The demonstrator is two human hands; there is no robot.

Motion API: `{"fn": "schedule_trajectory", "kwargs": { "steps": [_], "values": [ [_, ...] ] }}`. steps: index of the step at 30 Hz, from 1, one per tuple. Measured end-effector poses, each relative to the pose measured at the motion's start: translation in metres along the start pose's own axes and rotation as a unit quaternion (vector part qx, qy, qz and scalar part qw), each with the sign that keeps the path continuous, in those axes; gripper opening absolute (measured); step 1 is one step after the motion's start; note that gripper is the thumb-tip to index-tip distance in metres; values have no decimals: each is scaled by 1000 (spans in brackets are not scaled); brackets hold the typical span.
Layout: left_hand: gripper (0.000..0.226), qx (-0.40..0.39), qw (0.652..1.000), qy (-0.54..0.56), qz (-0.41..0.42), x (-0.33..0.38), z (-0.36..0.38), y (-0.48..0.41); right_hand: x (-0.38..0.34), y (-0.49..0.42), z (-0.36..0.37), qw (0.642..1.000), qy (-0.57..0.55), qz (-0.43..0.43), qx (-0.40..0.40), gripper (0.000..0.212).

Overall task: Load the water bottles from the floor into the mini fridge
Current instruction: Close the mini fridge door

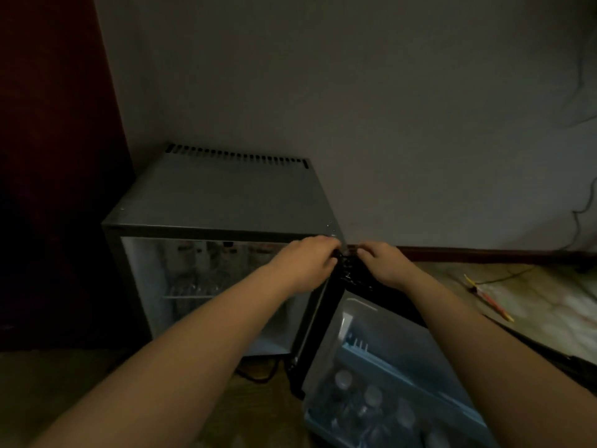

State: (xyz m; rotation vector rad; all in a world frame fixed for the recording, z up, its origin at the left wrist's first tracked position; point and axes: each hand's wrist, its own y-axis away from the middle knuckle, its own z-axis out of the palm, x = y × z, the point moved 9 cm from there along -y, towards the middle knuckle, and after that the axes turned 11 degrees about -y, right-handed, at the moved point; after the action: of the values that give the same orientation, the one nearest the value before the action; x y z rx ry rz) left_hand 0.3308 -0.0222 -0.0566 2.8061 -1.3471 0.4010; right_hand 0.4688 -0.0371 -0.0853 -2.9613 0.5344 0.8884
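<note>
The water bottles point(371, 405) stand upright in the pale blue plastic door rack point(416, 373) at 5 o'clock. Their round light caps face up and the clear bodies are packed against one another. More clear bottles appear to stand on the wire shelf point(187, 297) inside the cabinet, but blur prevents a firm reading.

The mini fridge point(219, 192) is a box-shaped unit at 9 o'clock of centre. It has a flat grey metal top and a row of narrow vent slots point(235, 155) along the rear edge. Its door point(318, 321) stands open, with a glossy black frame and a smooth white inner liner.

The left hand point(307, 263) sits at the door's top corner, fingers curled over the edge and clamped on it. The right hand point(384, 263) is just beside it at 3 o'clock, fingers curled down onto the same edge.

The mottled pale floor point(549, 302) carries a thin red-and-yellow stick point(487, 295) at 3 o'clock. A thin cord point(578, 221) runs down the plain matte wall point(355, 92) at 2 o'clock.
</note>
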Motion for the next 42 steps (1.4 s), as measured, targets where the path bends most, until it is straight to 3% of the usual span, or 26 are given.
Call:
{"fn": "schedule_trajectory", "kwargs": {
  "steps": [3, 9, 14, 17, 21, 29, 34, 38, 42],
  "values": [
    [52, -5, 986, -139, 92, 25, 22, -27, 32, -14, 6, 999, -8, 29, -27, 35],
    [76, -73, 956, -205, 197, 66, 54, -47, 66, 1, -7, 996, -22, 66, -55, 38],
    [85, -160, 953, -168, 194, 85, 51, -48, 100, 38, -27, 988, -47, 123, -80, 43],
    [103, -216, 950, -153, 168, 93, 55, -43, 115, 67, -40, 978, -67, 167, -110, 47],
    [116, -274, 944, -139, 123, 92, 60, -31, 113, 91, -45, 980, 0, 156, -121, 40],
    [119, -337, 918, -172, 121, 92, 56, -15, 102, 122, -15, 944, -154, 218, -195, 34],
    [120, -357, 902, -194, 148, 90, 47, 17, 72, 152, 2, 905, -276, 257, -196, 27],
    [103, -317, 925, -145, 149, 85, 36, 46, 47, 162, 17, 908, -294, 221, -201, 27],
    [82, -294, 950, -89, 59, 55, 15, 88, 22, 169, 40, 875, -344, 266, -212, 29]
  ]
}}
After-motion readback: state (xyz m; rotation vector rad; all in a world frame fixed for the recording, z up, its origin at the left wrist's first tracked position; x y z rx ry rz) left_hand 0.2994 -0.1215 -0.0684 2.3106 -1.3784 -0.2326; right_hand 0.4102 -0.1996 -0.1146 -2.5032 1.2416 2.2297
